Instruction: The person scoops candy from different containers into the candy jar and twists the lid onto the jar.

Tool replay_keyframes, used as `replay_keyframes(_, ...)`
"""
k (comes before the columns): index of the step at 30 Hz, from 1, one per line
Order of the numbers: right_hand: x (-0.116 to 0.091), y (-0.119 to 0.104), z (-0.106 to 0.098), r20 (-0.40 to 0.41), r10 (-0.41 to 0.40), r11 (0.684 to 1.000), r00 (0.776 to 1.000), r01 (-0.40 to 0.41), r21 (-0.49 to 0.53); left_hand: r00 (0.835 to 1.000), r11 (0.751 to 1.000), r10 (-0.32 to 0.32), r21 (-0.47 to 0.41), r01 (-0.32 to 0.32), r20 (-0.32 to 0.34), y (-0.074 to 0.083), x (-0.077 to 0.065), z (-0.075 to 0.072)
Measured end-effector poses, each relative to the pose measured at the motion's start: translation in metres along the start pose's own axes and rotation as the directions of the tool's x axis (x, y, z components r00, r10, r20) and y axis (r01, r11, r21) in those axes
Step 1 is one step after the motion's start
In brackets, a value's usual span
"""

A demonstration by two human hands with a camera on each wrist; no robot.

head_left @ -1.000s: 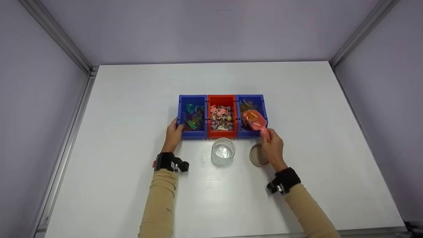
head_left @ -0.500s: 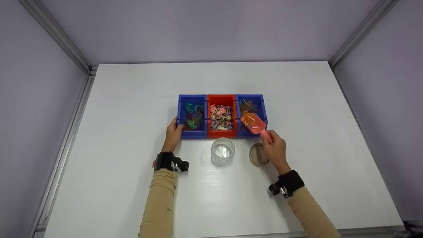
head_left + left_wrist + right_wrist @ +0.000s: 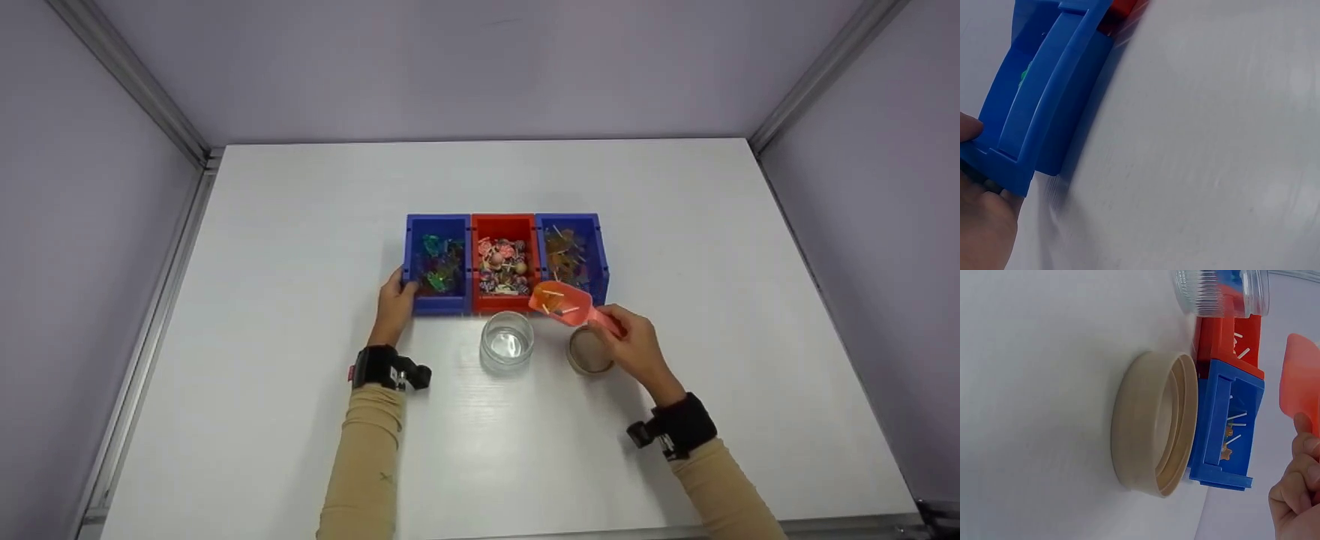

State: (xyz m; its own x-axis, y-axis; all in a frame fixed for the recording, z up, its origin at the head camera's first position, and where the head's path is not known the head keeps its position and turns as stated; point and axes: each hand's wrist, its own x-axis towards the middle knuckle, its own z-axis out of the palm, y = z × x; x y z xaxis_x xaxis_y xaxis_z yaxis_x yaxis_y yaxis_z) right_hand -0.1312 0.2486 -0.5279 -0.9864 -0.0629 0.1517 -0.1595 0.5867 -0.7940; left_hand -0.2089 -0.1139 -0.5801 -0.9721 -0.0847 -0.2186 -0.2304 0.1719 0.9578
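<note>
My right hand (image 3: 636, 346) grips the handle of a coral scoop (image 3: 579, 313). Orange lollipops (image 3: 550, 298) with white sticks lie in its bowl, which is raised over the front edges of the red bin (image 3: 504, 304) and right blue bin (image 3: 602, 270). My left hand (image 3: 393, 307) holds the left blue bin (image 3: 441, 306) at its front left corner; the left wrist view shows the thumb over the rim (image 3: 1061, 107) and fingers outside. A clear glass jar (image 3: 507, 345) stands upright before the red bin. Beneath my right hand lies a round beige lid (image 3: 589, 356), hollow side up.
The three bins stand joined in a row. Green and dark lollipops (image 3: 439, 277) fill the left one, mixed pink and striped lollipops (image 3: 506, 253) the red one, amber lollipops (image 3: 564, 251) the right one. Walls (image 3: 480, 67) enclose the white table (image 3: 300, 225) at back and sides.
My right hand has drawn the loaded scoop out of the right blue bin, towards the front and left, nearer the jar. The left hand stays on its bin.
</note>
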Motion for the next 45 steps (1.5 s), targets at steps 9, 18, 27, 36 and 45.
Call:
replay_keyframes(9, -0.011, -0.005, -0.009, 0.145, -0.024, 1.0, 0.989, 0.025, -0.003, 1.0, 1.0, -0.014, -0.015, 0.014, 0.002, 0.0, -0.001, 0.001)
replay_keyframes(18, -0.017, -0.004, -0.01, 0.202, -0.05, 0.998, 0.978, 0.058, -0.035, 1.0, 1.0, 0.008, -0.01, -0.008, -0.003, -0.001, -0.001, 0.001)
replay_keyframes(27, -0.016, -0.004, -0.012, 0.204, -0.111, 0.988, 0.973, 0.131, -0.087, 1.0, 1.0, -0.001, -0.01, 0.001, 0.004, -0.003, -0.002, 0.001)
replay_keyframes(36, -0.011, -0.013, -0.019, 0.284, -0.196, 0.955, 0.939, 0.248, -0.162, 1.0, 1.0, 0.013, -0.003, -0.013, 0.001, -0.002, -0.002, 0.0)
replay_keyframes(45, -0.004, -0.025, -0.025, 0.344, -0.167, 0.928, 0.924, 0.265, -0.262, 1.0, 1.0, -0.011, -0.01, 0.011, 0.005, 0.0, -0.002, 0.001)
